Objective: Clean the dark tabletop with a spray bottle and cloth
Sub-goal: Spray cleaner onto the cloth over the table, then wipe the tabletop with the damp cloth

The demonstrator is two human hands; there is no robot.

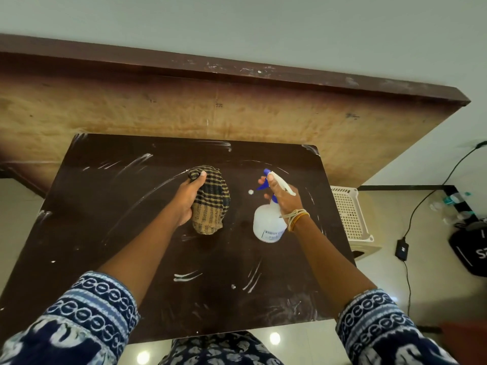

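At frame centre the soft, bunched checked cloth [210, 201] looks easy to squeeze in the left hand [188, 198] clutching it, while the right hand [283, 197] wraps the light plastic spray bottle [268, 222] by its neck above the streaked dark tabletop [118, 233].

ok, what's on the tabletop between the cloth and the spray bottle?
Head view: bare dark tabletop between the cloth and spray bottle, apart from one small white spot and faint white smears.
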